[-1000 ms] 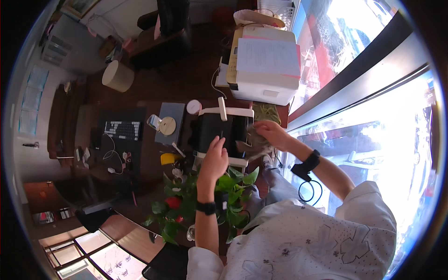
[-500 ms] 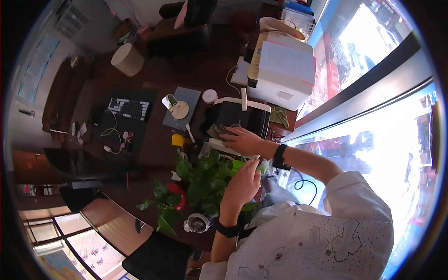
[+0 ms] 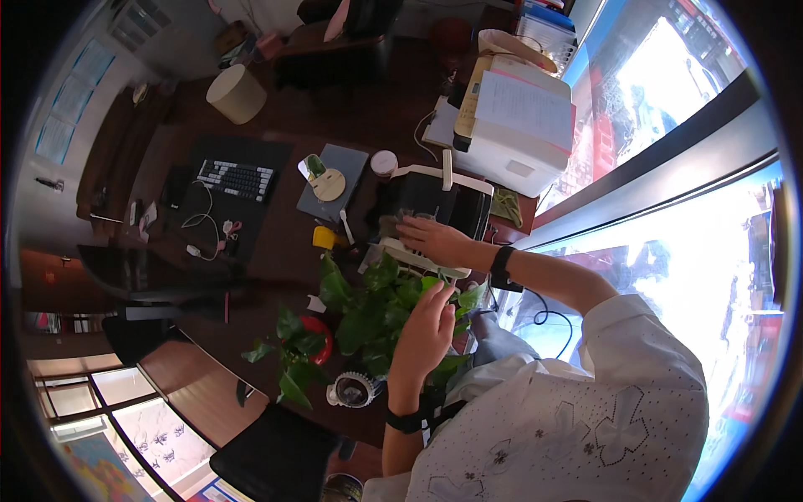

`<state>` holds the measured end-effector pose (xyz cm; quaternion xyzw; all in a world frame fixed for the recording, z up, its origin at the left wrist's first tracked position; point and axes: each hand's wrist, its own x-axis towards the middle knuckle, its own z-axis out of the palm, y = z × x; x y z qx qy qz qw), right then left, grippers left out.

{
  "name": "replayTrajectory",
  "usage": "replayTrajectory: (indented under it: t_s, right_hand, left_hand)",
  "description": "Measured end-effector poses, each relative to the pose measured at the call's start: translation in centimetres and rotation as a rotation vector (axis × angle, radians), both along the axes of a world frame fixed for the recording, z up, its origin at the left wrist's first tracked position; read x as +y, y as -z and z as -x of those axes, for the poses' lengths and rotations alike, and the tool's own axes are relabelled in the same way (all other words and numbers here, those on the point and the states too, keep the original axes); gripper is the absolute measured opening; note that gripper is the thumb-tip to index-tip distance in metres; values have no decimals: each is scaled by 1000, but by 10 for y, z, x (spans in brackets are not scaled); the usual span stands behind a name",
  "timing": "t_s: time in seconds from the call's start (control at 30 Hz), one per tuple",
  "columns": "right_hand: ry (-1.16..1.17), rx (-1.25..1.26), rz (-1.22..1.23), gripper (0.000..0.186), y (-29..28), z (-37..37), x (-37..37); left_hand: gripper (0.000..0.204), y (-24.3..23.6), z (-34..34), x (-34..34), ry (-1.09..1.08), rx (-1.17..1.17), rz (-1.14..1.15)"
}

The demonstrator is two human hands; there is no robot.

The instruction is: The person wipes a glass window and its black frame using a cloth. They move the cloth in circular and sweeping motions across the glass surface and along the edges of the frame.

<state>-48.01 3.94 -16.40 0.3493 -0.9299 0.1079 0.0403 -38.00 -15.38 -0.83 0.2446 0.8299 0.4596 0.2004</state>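
Fingers of the right hand (image 3: pixel 435 240) lie spread and flat on the near edge of a black and white desktop machine (image 3: pixel 435 213), gripping nothing. The left hand (image 3: pixel 427 330) hovers loosely open over the leaves of a green potted plant (image 3: pixel 368 314), just in front of that machine. Behind stands a white printer (image 3: pixel 514 125); a keyboard (image 3: pixel 236 179) lies left on the dark surface (image 3: pixel 276 243).
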Motion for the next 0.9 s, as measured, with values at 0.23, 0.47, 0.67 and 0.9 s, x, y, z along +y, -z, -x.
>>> replayTrajectory:
  t_s: [0.23, 0.47, 0.67, 0.9]
  right_hand:
    - [381, 144, 102, 46, -1, -2, 22]
    - [200, -34, 151, 38, -12, -48, 24]
    - [105, -55, 125, 36, -18, -100, 35]
    - [188, -67, 159, 40, -14, -111, 21]
  left_hand:
    - [35, 1, 0, -5, 0, -63, 30]
    - [39, 6, 15, 5, -9, -5, 189]
    - [40, 7, 43, 18, -78, 17, 403]
    - [35, -34, 25, 3, -90, 43, 251]
